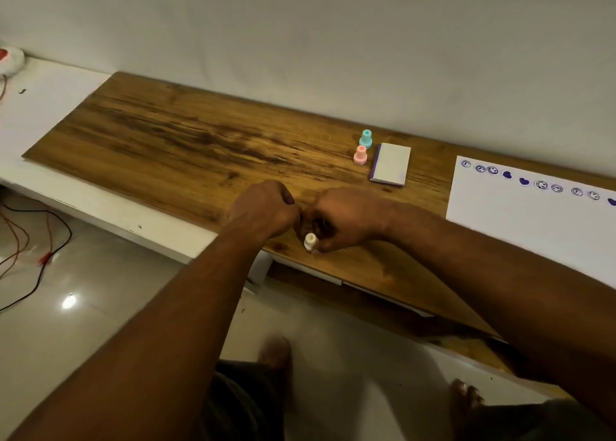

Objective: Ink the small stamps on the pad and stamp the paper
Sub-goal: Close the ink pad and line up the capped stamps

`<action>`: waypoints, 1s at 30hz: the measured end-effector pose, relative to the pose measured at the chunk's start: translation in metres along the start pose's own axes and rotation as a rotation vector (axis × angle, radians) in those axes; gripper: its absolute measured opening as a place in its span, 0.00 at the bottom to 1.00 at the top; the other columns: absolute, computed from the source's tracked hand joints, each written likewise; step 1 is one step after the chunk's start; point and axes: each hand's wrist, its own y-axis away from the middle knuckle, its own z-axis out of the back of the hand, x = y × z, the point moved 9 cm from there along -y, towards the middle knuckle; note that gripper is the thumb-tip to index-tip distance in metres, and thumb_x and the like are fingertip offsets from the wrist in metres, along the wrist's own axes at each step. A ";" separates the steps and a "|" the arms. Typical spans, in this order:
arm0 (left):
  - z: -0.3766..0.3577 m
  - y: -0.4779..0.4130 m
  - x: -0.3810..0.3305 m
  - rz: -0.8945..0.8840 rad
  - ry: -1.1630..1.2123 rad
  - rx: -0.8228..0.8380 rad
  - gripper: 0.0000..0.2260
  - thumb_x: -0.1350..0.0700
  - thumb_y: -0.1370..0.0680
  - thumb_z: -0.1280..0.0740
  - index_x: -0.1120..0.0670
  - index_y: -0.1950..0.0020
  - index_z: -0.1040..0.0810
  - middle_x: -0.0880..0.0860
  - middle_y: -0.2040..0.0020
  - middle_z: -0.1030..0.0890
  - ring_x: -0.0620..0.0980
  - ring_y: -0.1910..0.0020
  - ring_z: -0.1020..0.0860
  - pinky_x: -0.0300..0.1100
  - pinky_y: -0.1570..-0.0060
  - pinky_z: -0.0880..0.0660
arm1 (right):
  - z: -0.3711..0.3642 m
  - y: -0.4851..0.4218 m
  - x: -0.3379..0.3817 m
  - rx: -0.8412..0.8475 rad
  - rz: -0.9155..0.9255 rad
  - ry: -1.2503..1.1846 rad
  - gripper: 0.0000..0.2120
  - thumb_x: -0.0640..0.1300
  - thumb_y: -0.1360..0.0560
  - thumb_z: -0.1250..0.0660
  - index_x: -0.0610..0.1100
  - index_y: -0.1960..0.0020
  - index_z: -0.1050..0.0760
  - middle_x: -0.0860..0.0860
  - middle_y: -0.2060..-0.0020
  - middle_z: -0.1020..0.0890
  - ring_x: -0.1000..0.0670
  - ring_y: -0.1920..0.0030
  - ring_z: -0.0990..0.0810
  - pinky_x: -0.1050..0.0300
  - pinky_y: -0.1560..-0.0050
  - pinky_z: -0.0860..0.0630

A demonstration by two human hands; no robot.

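Observation:
My right hand point(346, 217) pinches a small white stamp point(310, 240) near the front edge of the wooden board point(186, 147). My left hand point(266, 205) is a closed fist right beside it, knuckles touching the right hand; whether it holds anything is hidden. A teal stamp point(366, 139) and a pink stamp point(360, 155) stand upright further back. Next to them lies the ink pad point(390, 164), closed, white with a purple edge. At the far right, the white paper point(533, 220) carries a row of purple smiley and heart prints.
The board lies on a white ledge point(50, 114) against a white wall. Red and black wires point(30, 240) trail over the glossy floor at left. A white object point(10, 60) sits at the far left. My feet show below the ledge.

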 end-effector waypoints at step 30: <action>0.000 0.006 -0.008 -0.012 -0.010 0.034 0.11 0.44 0.23 0.29 0.47 0.44 0.16 0.48 0.48 0.16 0.51 0.49 0.19 0.51 0.46 0.19 | 0.064 0.045 -0.117 -0.586 -0.628 0.231 0.26 0.72 0.26 0.36 0.51 0.48 0.15 0.50 0.60 0.17 0.51 0.60 0.21 0.57 0.62 0.25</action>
